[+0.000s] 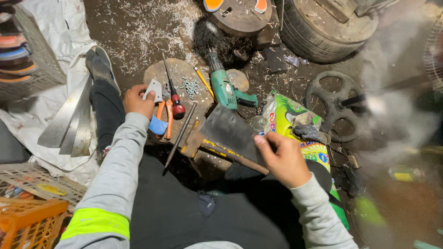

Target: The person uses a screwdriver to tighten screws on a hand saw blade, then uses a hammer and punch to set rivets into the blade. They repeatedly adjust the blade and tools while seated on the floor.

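Dull grey metal blade (227, 129); glossy green plastic drill (226, 88).

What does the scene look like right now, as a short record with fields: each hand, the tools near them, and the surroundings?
left hand: grips a small grey handle-shaped piece
right hand: holds a flat dark metal blade, fingers on its edge
between the hands: red-handled screwdriver, orange-handled pliers, thin metal rod, small pile of screws
further out: green power drill, yellow pencil
right side: printed green sack, black handwheel
left side: long metal strips, orange crate
ground: strewn with metal shavings
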